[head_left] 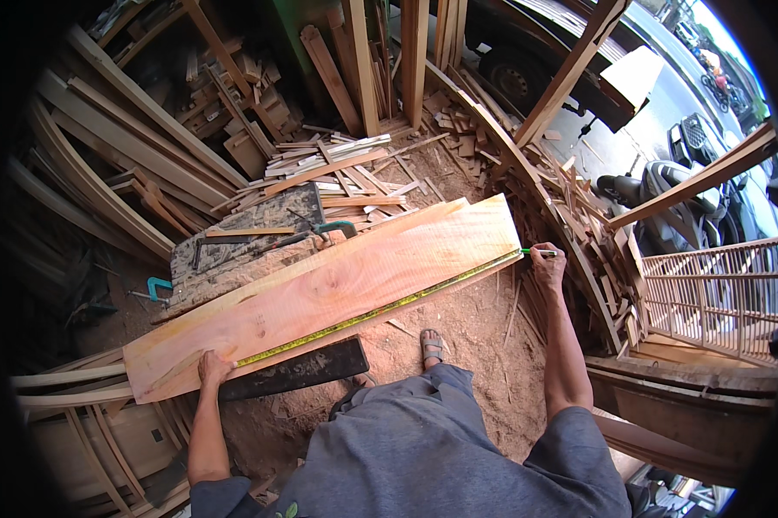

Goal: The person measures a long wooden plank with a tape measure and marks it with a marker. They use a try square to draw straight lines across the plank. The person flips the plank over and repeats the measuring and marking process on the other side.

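A wide pale wooden plank [337, 281] lies slantwise in front of me, its right end farther away. Along its near edge runs a yellow tape measure blade [380, 313], pulled out straight. My left hand [214, 369] is closed on the tape at the lower left, pressed against the plank's edge; the tape's case cannot be seen there. At the plank's right end my right hand [548, 265] pinches a slim green pencil [531, 252], its tip close to the plank's corner and the tape's far end.
Beyond the plank stands a worn, sawdust-covered bench [233, 268] with a green-handled clamp [333, 229]. A blue clamp [156, 289] sits at its left. A dark board [298, 369] lies below the plank. Offcuts [354, 173] pile up behind; long timbers [130, 147] lean at left.
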Tool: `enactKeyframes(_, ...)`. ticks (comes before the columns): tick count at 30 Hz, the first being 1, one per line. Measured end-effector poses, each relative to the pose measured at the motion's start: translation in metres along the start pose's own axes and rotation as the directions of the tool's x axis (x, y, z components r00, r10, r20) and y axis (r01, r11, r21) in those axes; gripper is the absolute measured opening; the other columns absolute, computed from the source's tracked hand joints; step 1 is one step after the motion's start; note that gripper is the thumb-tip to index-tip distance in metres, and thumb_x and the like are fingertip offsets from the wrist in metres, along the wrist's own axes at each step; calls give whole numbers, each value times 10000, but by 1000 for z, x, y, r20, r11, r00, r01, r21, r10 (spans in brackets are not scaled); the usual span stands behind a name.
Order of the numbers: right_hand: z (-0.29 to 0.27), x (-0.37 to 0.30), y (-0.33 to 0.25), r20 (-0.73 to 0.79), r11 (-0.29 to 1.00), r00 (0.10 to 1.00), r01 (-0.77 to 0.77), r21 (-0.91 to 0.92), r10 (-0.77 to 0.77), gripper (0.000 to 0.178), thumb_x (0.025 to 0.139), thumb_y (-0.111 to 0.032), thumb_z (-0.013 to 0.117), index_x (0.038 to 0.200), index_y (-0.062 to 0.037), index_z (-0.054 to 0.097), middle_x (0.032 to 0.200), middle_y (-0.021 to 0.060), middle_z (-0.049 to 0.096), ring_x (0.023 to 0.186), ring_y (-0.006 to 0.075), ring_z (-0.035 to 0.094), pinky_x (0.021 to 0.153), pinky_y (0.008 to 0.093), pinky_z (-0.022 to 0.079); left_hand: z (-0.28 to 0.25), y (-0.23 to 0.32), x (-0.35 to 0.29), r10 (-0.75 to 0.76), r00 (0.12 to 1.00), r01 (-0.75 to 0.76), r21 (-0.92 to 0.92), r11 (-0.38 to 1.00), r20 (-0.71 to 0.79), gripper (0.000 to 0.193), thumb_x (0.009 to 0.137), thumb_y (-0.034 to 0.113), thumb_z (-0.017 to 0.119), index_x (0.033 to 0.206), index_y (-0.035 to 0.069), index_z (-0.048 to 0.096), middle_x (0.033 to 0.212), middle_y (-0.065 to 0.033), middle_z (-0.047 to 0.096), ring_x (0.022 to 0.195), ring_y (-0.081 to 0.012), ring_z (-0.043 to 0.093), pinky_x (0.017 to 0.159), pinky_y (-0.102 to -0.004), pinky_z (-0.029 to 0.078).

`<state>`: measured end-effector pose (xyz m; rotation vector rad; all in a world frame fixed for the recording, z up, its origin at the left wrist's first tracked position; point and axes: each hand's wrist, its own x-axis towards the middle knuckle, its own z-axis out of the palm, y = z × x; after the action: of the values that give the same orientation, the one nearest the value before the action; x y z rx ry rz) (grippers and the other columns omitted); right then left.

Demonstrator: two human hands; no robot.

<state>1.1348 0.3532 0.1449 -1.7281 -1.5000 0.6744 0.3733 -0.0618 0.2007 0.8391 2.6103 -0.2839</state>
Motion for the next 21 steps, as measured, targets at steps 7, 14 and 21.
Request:
enactKeyframes(7,4,9,-3,19,999,1000,14,-30,-14,160,857,-156,778,907,-5,787,702,107,735,643,145,690,621,320,537,2,-2,2,40,999,-39,85,996,-4,581,708,366,935,1103,-11,738,1144,-226,733,1096,-376,712,941,-453,570)
enactKeyframes(14,-4,-8,-43,85,985,982,167,42,-170,127,874,-125,775,911,-9,742,705,72,697,603,139,627,571,313,493,-1,-3,1,-22,999,22,18,1000,38,609,737,347,915,1168,-44,733,1270,-264,705,1218,-402,673,1045,-455,548)
enactKeyframes(21,143,-155,-161,624,933,758,-59,356,-190,166,902,-124,842,921,-11,723,751,23,686,628,84,605,560,243,500,-5,-3,-1,-95,991,100,-40,994,97,603,760,338,884,1215,-18,709,1313,-257,683,1260,-403,647,1072,-464,537)
